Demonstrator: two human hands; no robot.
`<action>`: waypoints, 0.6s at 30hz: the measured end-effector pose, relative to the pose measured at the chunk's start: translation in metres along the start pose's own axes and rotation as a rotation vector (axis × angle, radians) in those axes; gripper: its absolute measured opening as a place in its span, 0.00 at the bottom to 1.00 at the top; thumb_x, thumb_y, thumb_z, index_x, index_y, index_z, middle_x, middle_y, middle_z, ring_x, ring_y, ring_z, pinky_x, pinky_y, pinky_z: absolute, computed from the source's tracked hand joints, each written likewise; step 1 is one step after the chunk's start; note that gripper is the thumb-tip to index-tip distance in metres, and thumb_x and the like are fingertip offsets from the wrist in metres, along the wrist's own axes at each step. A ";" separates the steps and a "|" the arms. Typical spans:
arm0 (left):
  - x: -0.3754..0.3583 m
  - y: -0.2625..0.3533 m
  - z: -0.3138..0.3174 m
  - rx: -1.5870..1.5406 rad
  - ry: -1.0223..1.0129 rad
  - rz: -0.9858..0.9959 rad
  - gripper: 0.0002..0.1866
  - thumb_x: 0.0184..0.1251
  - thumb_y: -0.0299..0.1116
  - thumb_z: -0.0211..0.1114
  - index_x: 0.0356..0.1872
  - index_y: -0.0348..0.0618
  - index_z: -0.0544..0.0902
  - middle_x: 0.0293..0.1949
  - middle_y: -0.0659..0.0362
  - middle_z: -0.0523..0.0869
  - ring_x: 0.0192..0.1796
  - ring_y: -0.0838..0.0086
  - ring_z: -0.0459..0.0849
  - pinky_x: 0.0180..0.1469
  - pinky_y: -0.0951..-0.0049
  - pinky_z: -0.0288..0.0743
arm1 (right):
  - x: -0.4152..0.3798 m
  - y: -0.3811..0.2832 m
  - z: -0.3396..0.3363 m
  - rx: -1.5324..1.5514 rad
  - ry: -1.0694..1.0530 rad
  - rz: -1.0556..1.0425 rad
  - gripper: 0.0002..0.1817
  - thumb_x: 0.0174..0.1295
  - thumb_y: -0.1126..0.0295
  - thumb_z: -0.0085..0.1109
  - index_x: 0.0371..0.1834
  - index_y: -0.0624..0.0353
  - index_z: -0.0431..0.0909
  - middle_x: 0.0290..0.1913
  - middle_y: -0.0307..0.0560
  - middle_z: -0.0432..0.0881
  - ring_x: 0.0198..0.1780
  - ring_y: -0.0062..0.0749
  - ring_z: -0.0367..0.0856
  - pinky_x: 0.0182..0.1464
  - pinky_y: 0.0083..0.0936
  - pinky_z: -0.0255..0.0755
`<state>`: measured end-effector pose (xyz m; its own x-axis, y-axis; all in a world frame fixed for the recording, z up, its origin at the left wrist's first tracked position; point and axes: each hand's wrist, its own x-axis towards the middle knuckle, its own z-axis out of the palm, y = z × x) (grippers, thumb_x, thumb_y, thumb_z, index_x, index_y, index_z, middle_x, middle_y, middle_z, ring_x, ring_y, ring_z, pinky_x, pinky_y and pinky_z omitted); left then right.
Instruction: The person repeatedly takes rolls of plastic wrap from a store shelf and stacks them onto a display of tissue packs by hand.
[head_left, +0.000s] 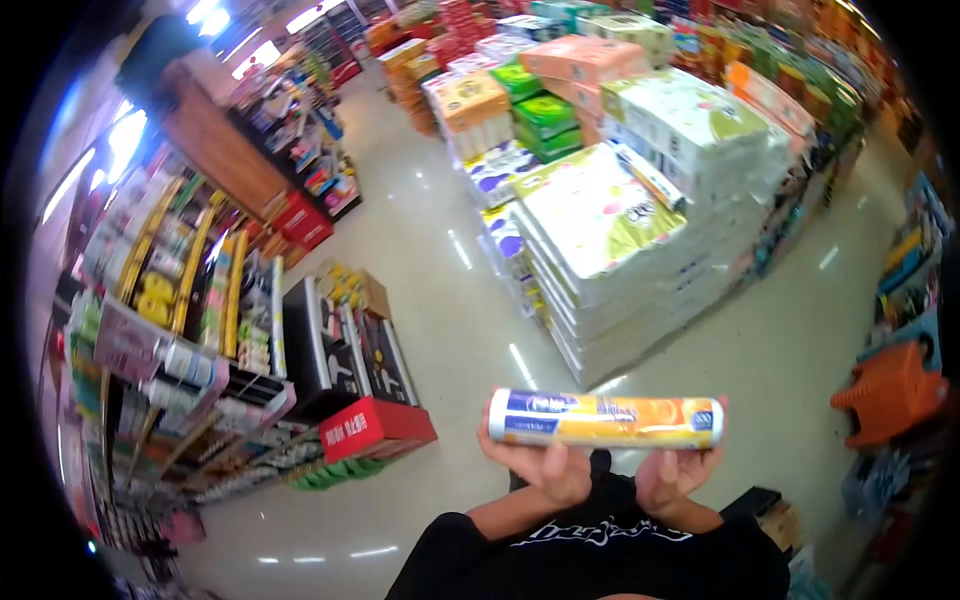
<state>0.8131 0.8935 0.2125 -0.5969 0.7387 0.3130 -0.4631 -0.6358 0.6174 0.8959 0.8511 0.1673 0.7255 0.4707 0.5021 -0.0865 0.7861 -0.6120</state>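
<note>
A packaged roll [608,418] with white ends and a blue, yellow and orange label lies level across both hands, in front of my black shirt. My left hand [545,468] grips it near its left end, thumb on the near side and the fingers hidden behind. At the other end my right hand [680,474] holds it, fingertips showing past the white end. The label faces up towards me, its small print blurred.
A tall stack of white tissue packs [600,210] stands ahead. Shelves with goods [190,290] line the left, with a red box [375,430] at the foot of a display. To the right, an orange plastic stool [890,395] sits by more goods. Shiny floor [430,260] runs between.
</note>
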 end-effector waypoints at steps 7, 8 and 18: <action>0.031 -0.113 -0.004 0.266 -0.197 -0.297 0.38 0.63 0.25 0.56 0.72 0.38 0.47 0.63 0.46 0.64 0.62 0.62 0.69 0.65 0.62 0.65 | 0.031 0.065 -0.022 -0.213 0.069 0.145 0.37 0.61 0.79 0.55 0.73 0.73 0.50 0.73 0.64 0.57 0.61 0.40 0.75 0.40 0.22 0.81; 0.041 -0.129 -0.006 0.257 -0.208 -0.315 0.38 0.63 0.25 0.56 0.72 0.38 0.47 0.63 0.46 0.64 0.62 0.62 0.69 0.65 0.62 0.65 | 0.037 0.078 -0.019 -0.229 0.081 0.134 0.37 0.61 0.79 0.55 0.73 0.73 0.50 0.73 0.64 0.57 0.61 0.40 0.75 0.40 0.22 0.81; 0.172 -0.291 0.032 0.555 -0.526 -0.559 0.37 0.66 0.29 0.65 0.71 0.35 0.55 0.65 0.43 0.62 0.62 0.57 0.71 0.62 0.64 0.69 | 0.123 0.204 -0.035 -0.565 -0.015 0.529 0.31 0.55 0.80 0.67 0.61 0.65 0.63 0.63 0.54 0.67 0.52 0.32 0.80 0.47 0.22 0.77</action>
<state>0.8658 1.2131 0.1096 0.0517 0.9962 0.0696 -0.1340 -0.0622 0.9890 0.9913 1.0548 0.0825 0.6745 0.7357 0.0618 -0.0548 0.1334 -0.9896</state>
